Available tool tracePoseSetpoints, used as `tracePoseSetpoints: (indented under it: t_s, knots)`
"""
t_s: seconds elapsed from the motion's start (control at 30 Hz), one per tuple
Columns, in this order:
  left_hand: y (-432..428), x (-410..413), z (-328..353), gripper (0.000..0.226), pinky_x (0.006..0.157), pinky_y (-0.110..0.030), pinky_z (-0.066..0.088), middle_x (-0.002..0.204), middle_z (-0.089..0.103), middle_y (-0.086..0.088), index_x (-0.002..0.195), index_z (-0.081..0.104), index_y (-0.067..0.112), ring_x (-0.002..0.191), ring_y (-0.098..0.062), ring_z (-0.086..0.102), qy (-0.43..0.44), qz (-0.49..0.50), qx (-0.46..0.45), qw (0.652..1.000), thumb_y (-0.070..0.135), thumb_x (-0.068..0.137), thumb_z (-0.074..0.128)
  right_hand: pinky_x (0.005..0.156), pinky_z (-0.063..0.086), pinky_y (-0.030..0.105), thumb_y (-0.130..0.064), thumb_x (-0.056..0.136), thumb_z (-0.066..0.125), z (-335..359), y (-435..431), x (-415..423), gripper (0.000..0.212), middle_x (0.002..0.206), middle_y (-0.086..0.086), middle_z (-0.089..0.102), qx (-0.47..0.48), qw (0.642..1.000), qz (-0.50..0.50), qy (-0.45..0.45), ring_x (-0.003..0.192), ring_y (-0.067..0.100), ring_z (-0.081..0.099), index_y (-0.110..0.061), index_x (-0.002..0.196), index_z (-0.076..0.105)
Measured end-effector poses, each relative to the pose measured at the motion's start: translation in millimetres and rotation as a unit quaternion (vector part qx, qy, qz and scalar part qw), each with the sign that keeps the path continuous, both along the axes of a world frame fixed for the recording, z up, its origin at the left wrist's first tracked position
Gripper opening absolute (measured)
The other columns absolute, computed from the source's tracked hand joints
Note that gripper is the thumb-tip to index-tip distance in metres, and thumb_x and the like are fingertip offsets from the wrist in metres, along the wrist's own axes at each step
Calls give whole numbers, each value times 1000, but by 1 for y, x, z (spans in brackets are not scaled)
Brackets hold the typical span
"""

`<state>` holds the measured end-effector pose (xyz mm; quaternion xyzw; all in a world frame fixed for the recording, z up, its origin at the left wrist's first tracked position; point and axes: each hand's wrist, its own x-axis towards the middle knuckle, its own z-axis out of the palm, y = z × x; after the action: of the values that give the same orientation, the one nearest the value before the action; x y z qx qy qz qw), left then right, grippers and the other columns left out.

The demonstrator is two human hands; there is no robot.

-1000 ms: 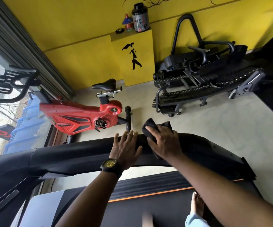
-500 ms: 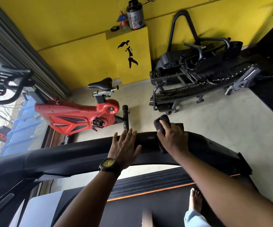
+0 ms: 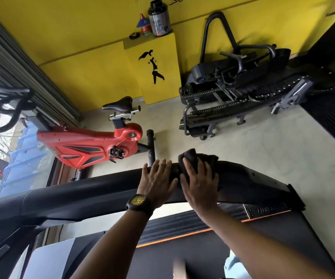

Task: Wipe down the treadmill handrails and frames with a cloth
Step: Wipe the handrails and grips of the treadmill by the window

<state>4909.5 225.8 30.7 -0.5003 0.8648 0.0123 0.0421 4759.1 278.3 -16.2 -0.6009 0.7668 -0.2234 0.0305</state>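
several machines stand on the pale floor beyond the rail: a red spin bike [image 3: 94, 147] by the window [image 3: 11, 150] at left, and a folded black treadmill [image 3: 237, 91] lying against the yellow wall at right. between them a yellow pillar [image 3: 154, 63] carries a supplement tub [image 3: 159, 18] and small cones [image 3: 143, 24] on its top.

near the camera the black treadmill handrail [image 3: 82, 195] runs across the view from lower left to right. the dark cloth [image 3: 192, 158] is draped over its top, bunched at the far edge. the left hand [image 3: 157, 181], with a black wristwatch [image 3: 138, 202] on its wrist, lies flat on the rail just beside the cloth, on the cloth's left, fingers straight and close together. the right hand [image 3: 199, 185] lies on top of the cloth, palm down, fingers extended and together, pressing it to the rail. the two hands almost touch at the thumbs. both forearms reach up from below, over the treadmill belt [image 3: 182, 256].
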Motion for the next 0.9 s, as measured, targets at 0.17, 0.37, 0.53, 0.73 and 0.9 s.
tracePoseSetpoints:
  t_s: [0.17,0.37,0.53,0.73,0.9]
  knots:
    - [-3,2,-2,74,111,-57,30,150,45,-12,149,38,11,139,-31,40,-1,-14,-7,1000,58,93,24,90,48,46,-58,96,41,3,-36,-54,56,124,8,65,30,993,114,23,114,31,60,-36,146,49]
    - [-3,-5,0,82,118,-54,19,159,30,-10,154,24,13,147,-27,26,1,-18,18,1000,62,90,10,91,46,54,-47,94,48,-6,0,-8,52,131,17,61,3,1000,-30,-7,120,39,56,-28,142,57]
    - [-5,-6,-3,82,119,-54,16,161,26,-9,155,20,14,149,-27,21,-12,-17,20,1000,61,89,7,87,50,47,-57,94,38,4,-32,-54,56,123,8,64,41,995,95,14,114,32,60,-36,144,51]
    - [-4,-7,-1,80,119,-54,15,161,25,-10,155,19,15,149,-27,21,-19,-18,28,999,62,92,9,95,45,56,-51,97,42,-7,-1,-11,53,135,16,59,11,999,-38,-6,124,37,55,-30,145,52]
    - [-3,-13,-1,78,115,-56,24,155,39,-11,151,33,12,143,-29,33,-4,-7,19,1000,59,90,17,88,51,48,-58,97,40,1,-27,-58,54,128,7,64,36,990,138,12,118,31,59,-38,146,48]
